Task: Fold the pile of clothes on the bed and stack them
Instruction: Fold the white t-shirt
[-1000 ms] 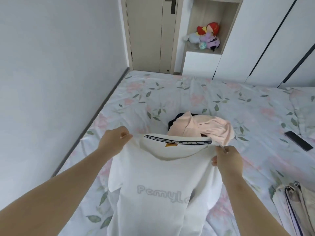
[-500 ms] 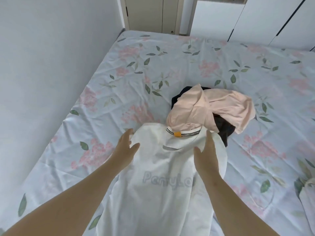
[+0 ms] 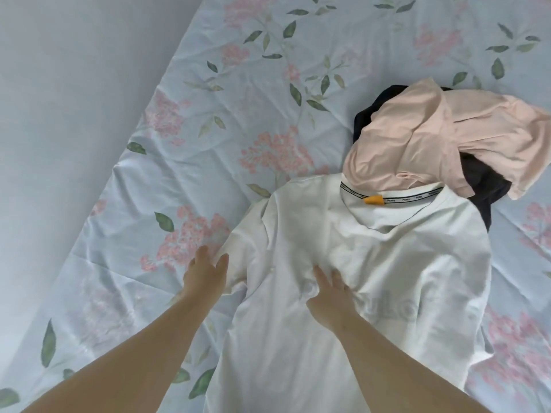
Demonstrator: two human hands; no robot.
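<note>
Both hands lie flat with fingers straight. Left hand rests at the sleeve edge of the white shirt, partly on the bed. Right hand presses the shirt's chest, where the fabric bunches at the fingertips. That shirt lies spread face up, its collar touching a pink garment heaped over a dark one.

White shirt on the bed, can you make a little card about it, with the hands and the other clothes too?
white shirt: spread on the floral bed sheet, not yet folded
collar: orange tag inside
left hand: open, at the sleeve edge
right hand: flat on the chest, cloth wrinkled at its fingers
pile: pink garment over dark garment, touching the collar
</note>
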